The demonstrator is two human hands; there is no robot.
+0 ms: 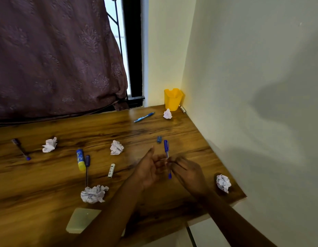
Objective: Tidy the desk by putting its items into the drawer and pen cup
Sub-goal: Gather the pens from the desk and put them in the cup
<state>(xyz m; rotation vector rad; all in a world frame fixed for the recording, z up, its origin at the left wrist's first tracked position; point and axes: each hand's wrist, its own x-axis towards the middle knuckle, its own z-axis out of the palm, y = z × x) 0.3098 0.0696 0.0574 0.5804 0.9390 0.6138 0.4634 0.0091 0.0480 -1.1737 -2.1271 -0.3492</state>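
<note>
Worktop [47,175] is viewed from above; left hand [151,169] is held palm-up, fingers loosely spread; right hand [187,171] is seen with fingers pinching the pen [166,147]; cup [173,100] is set in the far corner; the pen is held between both hands, above the worktop.

The desk [47,184] is warm brown woodgrain with dark streaks. At its far right corner stands a yellow pen cup [173,99]. The pen [166,148] near the right edge is blue (barrel clear, blurred). The glue stick [80,159] is blue and yellow-ended, the crumpled paper ball [94,194] white with ruled lines, and the curtain [47,59] dusky purple and leaf-patterned.
</note>
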